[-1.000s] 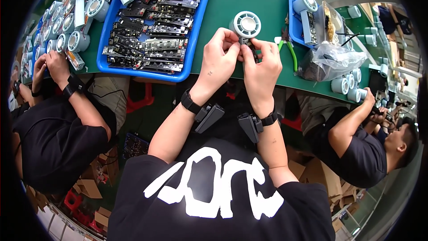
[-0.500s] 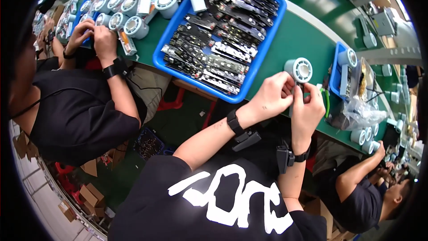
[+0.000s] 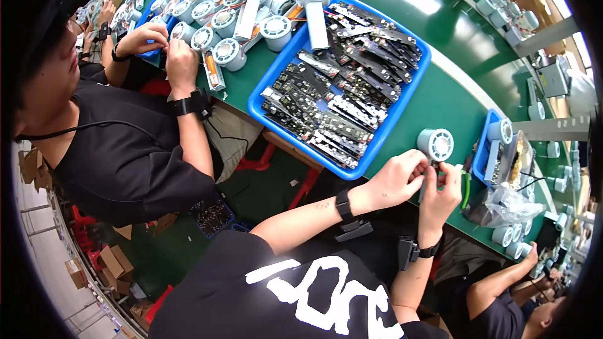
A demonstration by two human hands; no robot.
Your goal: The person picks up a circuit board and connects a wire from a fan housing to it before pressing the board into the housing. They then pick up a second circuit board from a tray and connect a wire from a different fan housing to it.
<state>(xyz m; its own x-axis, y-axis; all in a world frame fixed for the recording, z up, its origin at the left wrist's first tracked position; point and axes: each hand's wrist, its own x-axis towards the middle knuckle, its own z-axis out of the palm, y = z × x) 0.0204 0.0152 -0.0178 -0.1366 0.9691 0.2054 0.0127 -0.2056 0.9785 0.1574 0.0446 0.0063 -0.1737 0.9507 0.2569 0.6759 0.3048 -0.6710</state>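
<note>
A pale blue handheld fan point(image 3: 435, 144), with a round head and a slotted ring on its face, is held over the green table near its front edge. My left hand point(image 3: 397, 179) is closed, thumb and fingers pinched at the neck just under the head. Facing it, my right hand point(image 3: 441, 188) is also closed, its fingertips pinched at the same neck. Something small and dark shows between the fingertips, too hidden to name. The handle is mostly covered by my hands. Left of them, a blue tray point(image 3: 359, 171) holds many narrow black circuit boards.
Several similar fans point(image 3: 228, 53) lie piled at the upper left, where a co-worker point(image 3: 125, 138) handles a part. To the right stand a small blue bin point(image 3: 480, 166), a clear plastic bag point(image 3: 502, 204) and a green cable point(image 3: 466, 189). Another person point(image 3: 502, 295) works at the lower right.
The view has shifted, so the table and tray appear lower and further right. Both hands stay pinched under the fan's head, with small finger movements.
</note>
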